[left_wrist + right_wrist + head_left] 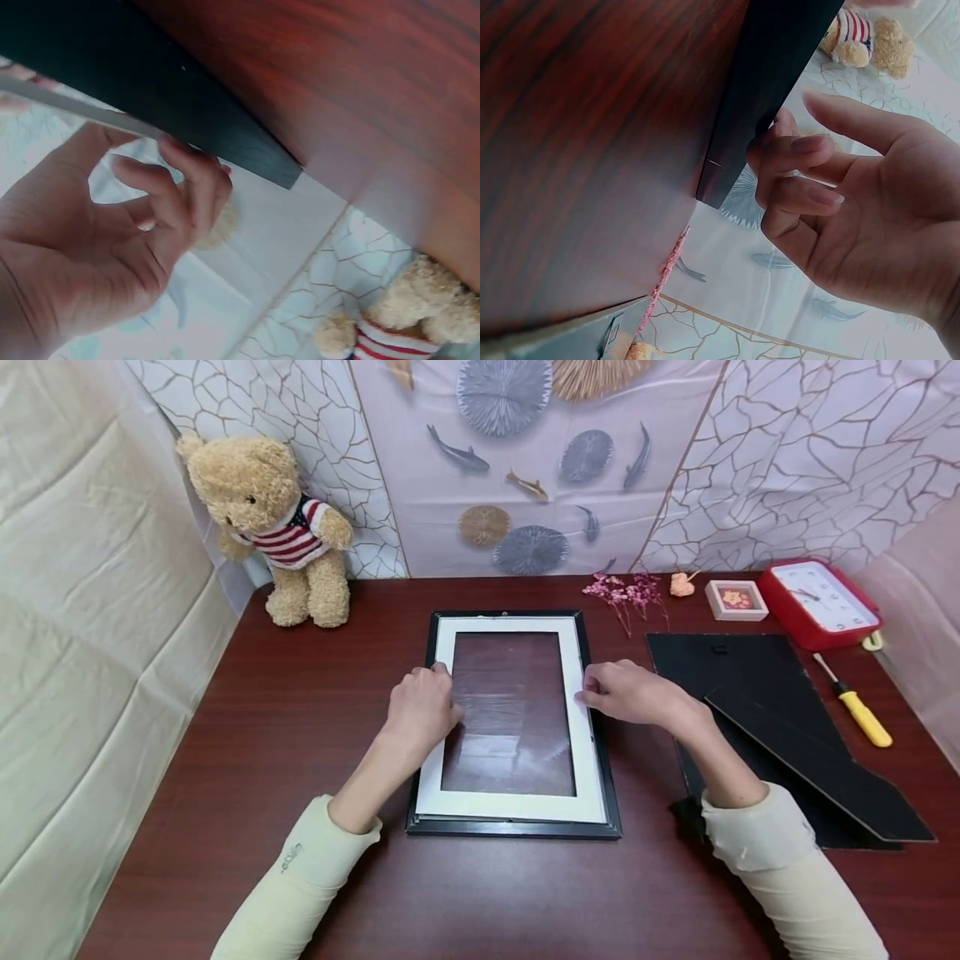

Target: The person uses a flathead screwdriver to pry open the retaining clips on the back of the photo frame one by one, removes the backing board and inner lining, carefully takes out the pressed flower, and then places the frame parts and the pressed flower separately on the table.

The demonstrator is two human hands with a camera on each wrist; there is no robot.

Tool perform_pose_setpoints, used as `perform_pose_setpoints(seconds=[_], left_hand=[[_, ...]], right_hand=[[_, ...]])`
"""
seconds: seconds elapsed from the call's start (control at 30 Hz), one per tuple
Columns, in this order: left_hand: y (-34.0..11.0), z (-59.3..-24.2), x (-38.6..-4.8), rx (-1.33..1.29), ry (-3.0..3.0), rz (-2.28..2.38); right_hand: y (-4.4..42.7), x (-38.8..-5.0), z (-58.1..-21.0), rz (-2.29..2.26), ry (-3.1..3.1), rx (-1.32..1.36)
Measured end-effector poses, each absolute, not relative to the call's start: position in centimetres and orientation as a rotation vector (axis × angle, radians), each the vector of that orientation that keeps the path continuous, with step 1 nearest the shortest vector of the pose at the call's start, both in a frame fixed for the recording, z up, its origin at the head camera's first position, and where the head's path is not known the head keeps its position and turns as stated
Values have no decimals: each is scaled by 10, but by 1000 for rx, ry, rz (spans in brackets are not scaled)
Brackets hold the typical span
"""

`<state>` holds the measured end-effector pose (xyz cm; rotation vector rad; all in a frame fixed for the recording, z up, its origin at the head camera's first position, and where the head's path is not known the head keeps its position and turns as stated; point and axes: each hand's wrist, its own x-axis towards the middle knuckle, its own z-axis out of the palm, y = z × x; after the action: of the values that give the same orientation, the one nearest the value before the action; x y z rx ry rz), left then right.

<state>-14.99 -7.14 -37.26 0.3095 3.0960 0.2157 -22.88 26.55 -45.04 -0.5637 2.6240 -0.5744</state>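
A black picture frame (514, 829) lies flat on the table, with a white mat board (510, 805) inside it. Through the mat's window shows a shiny clear sheet (502, 727). At the left side, my left hand (423, 706) pinches the mat's edge; in the left wrist view, the thumb tip is hidden behind that pale edge and the index finger lies on the near side. My right hand (630, 693) is at the right side, fingertips touching the frame's inner edge. In the right wrist view, its thumb (847, 120) stands apart from the loosely bent fingers.
Right of the frame lies a black backing board (735, 660) with a stand leg (817, 768). Farther right are a yellow-handled screwdriver (862, 714) and a red clock (821, 597). Pink dried flowers (630, 593), a small box (737, 600) and a teddy bear (277, 527) stand along the back.
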Motion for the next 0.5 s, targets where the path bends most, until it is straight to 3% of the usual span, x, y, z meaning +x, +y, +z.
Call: perform_pose_setpoints(seconds=[0.33, 0.43, 0.5], left_hand=[[-102, -426, -187, 302, 2941, 529], [-101, -422, -184, 302, 2914, 552], [-95, -398, -173, 284, 2866, 565]], right_hand=[[270, -239, -460, -565, 2607, -556], [262, -229, -442, -568, 2606, -560], [251, -215, -418, -573, 2593, -546]])
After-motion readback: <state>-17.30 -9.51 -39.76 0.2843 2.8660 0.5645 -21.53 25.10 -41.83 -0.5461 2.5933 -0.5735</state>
